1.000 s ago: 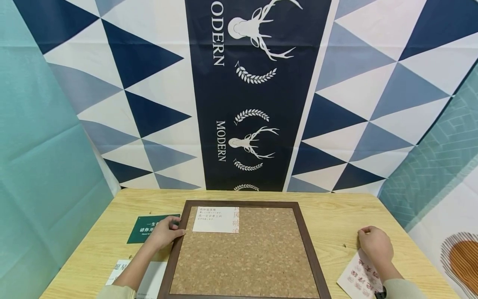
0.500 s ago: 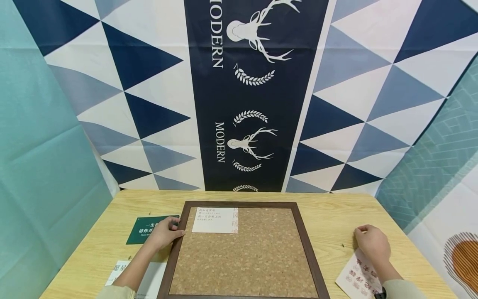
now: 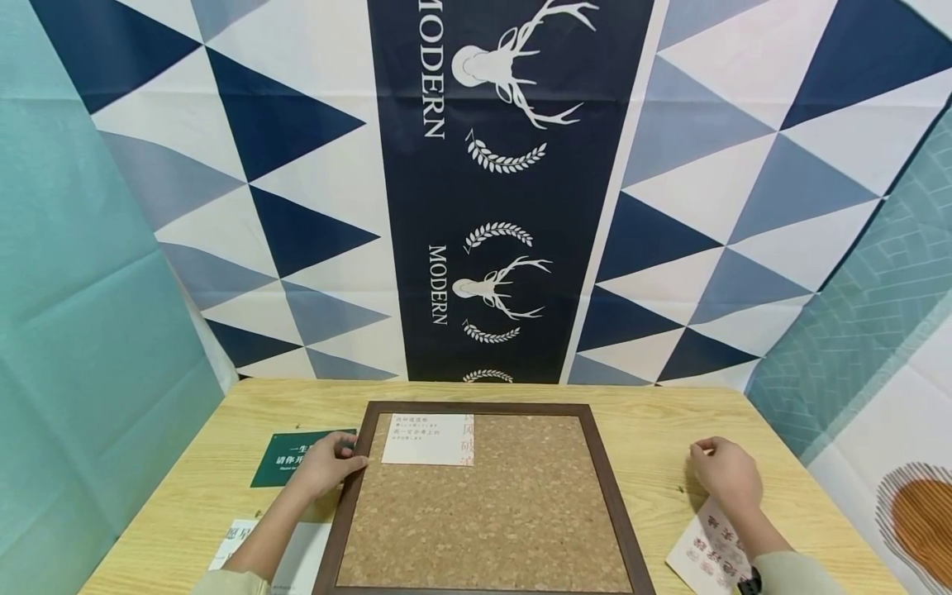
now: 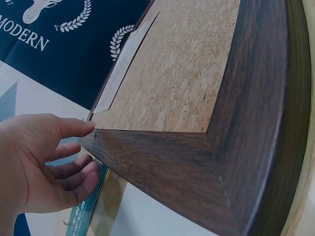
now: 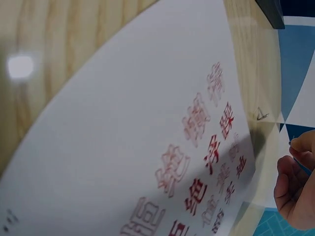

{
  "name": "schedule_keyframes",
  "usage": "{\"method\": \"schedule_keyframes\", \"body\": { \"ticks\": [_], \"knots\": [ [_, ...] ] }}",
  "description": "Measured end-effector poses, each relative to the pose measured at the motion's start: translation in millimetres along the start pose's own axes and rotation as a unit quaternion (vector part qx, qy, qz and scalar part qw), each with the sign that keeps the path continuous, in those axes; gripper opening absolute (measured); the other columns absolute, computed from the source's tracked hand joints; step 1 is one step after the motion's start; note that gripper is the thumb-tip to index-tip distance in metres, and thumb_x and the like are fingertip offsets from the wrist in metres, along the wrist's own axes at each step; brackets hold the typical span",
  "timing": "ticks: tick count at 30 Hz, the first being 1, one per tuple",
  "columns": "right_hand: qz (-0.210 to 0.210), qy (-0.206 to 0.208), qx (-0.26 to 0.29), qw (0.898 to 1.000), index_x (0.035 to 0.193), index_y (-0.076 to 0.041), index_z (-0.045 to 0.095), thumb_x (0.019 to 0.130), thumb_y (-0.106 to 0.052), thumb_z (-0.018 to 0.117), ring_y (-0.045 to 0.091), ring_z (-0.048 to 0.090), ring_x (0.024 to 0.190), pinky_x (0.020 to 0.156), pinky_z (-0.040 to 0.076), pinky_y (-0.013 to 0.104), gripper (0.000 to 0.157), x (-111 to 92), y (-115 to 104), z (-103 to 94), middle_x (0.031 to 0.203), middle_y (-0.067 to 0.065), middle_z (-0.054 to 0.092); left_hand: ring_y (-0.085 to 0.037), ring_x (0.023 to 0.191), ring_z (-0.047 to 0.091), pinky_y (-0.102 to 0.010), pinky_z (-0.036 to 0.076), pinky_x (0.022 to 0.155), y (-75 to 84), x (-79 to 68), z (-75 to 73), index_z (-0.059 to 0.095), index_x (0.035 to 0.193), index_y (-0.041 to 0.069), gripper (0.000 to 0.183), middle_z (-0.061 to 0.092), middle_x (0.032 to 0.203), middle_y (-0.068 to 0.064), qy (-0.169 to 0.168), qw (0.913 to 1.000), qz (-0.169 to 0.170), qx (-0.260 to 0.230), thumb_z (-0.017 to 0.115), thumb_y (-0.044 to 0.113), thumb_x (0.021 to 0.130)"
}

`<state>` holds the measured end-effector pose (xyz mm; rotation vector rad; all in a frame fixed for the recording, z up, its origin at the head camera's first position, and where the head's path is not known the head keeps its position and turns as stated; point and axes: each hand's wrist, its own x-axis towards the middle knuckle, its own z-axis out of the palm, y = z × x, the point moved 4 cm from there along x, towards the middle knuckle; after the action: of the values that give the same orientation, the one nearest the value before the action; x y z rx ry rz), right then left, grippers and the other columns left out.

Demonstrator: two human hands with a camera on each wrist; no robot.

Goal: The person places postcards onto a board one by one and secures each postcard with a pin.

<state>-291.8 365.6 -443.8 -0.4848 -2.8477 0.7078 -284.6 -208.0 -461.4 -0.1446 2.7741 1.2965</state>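
Watching remotely, I have the left hand [image 3: 323, 463] with fingers loosely apart, its thumb touching the left rim of the corkboard [image 3: 521, 521]; the right hand [image 3: 729, 473], at the view's right, has its fingers curled in, but whether they hold anything I cannot tell; the white card [image 3: 422, 450] lies up and right of the left hand, which is nearer, its long axis running sideways; the board, lower centre, is speckled tan, dark-rimmed; a red-lettered card [image 3: 695, 555] lies lower right, partly beneath the right wrist.

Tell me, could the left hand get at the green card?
Likely yes: the left hand is close to the green card, whose left end lies uncovered, though the thumb touches the frame.
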Motion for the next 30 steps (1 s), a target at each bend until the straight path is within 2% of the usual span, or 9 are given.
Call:
{"method": "schedule_keyframes", "body": {
  "ticks": [10, 18, 25, 30],
  "knots": [
    [-0.020, 0.011, 0.005, 1.000, 0.106, 0.006, 0.063, 0.090, -0.021, 0.049, 0.029, 0.059, 0.074, 0.054, 0.040, 0.031, 0.034, -0.6, -14.3, 4.1, 0.100, 0.027, 0.063, -0.024, 0.091, 0.056, -0.033, 0.049, 0.067, 7.3, 1.5, -1.3, 0.056, 0.122, -0.001, 0.041, 0.059, 0.110, -0.017, 0.028, 0.9992, 0.029, 0.008, 0.065, 0.019, 0.087],
    [-0.037, 0.008, 0.004, 0.999, 0.107, 0.005, 0.063, 0.091, -0.022, 0.049, 0.030, 0.060, 0.076, 0.055, 0.041, 0.032, 0.034, -2.5, -24.2, 5.9, 0.100, 0.026, 0.063, -0.026, 0.099, 0.056, -0.034, 0.049, 0.074, 13.7, 5.5, 1.3, 0.057, 0.122, 0.002, 0.038, 0.059, 0.112, -0.014, 0.030, 0.9981, 0.055, -0.003, 0.065, 0.017, 0.087],
    [-0.051, 0.000, 0.011, 0.999, 0.108, 0.003, 0.064, 0.091, -0.022, 0.049, 0.028, 0.060, 0.076, 0.053, 0.040, 0.030, 0.034, -4.5, -35.3, 7.0, 0.098, 0.024, 0.064, -0.024, 0.095, 0.056, -0.034, 0.048, 0.073, 25.7, 8.9, 4.5, 0.057, 0.120, 0.000, 0.038, 0.060, 0.108, -0.013, 0.033, 0.9952, 0.092, -0.007, 0.066, 0.012, 0.086],
    [-0.057, -0.004, 0.016, 0.998, 0.108, 0.002, 0.064, 0.091, -0.023, 0.050, 0.027, 0.059, 0.074, 0.051, 0.039, 0.030, 0.033, -6.3, -43.4, 8.7, 0.095, 0.021, 0.064, -0.027, 0.100, 0.055, -0.040, 0.049, 0.080, 34.4, 9.7, 10.2, 0.056, 0.122, 0.000, 0.039, 0.059, 0.112, -0.016, 0.032, 0.9939, 0.106, 0.000, 0.066, 0.013, 0.086]
  ]
}}
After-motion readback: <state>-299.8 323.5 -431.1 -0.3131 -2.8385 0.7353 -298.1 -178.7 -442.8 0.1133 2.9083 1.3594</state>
